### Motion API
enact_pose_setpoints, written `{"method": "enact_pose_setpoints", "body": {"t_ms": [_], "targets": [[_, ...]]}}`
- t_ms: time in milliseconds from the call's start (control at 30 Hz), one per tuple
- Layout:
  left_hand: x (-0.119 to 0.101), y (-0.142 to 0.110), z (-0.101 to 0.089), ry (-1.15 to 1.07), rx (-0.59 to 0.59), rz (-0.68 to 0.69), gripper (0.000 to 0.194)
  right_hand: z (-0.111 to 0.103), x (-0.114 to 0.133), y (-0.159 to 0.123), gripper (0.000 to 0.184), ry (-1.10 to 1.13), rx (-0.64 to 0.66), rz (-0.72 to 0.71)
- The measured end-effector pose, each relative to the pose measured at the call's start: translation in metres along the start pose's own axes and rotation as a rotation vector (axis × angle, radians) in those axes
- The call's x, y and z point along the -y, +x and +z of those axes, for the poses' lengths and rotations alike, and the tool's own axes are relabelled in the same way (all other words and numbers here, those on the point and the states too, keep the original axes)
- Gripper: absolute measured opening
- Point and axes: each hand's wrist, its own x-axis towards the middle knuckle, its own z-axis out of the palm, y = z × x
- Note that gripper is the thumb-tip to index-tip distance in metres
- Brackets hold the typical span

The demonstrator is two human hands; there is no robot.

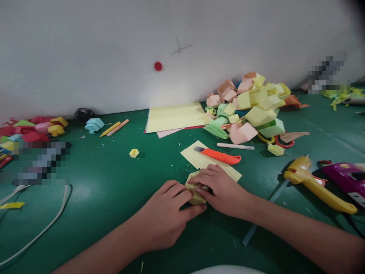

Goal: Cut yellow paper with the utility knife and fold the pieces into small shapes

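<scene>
Between my two hands is a folded piece of pale yellow paper [196, 197], low over the green table. My left hand [173, 209] grips its left and near edges, thumb along the bottom. My right hand [221, 190] pinches its upper right part, with the fingertips bent over the paper. Some of the folds are hidden under my fingers. Just beyond my right hand lies a flat yellow paper sheet [189, 154], and across it rests an orange utility knife [219, 155] with its metal tip to the left.
Folded paper pieces [256, 102] are heaped at the back right, beside stacked paper sheets [173, 116]. A yellow glue gun [319, 186] with a long glue stick lies right, near a purple tool [345, 179]. A small yellow paper cup [134, 153] and a white cable [61, 209] are left.
</scene>
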Motion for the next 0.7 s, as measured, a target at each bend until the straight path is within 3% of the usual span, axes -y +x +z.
{"method": "enact_pose_setpoints", "body": {"t_ms": [333, 533, 700], "targets": [[-0.003, 0.000, 0.000, -0.007, -0.018, -0.028, 0.045, -0.003, 0.000, -0.001, 0.023, 0.012, 0.008, -0.003], [-0.005, -0.002, -0.006, -0.066, -0.006, -0.101, 0.045, -0.021, 0.000, -0.006, 0.055, -0.082, 0.081, -0.017], [-0.008, -0.005, -0.009, -0.110, 0.029, -0.118, 0.047, -0.027, -0.014, -0.005, 0.059, -0.239, 0.043, 0.090]]}}
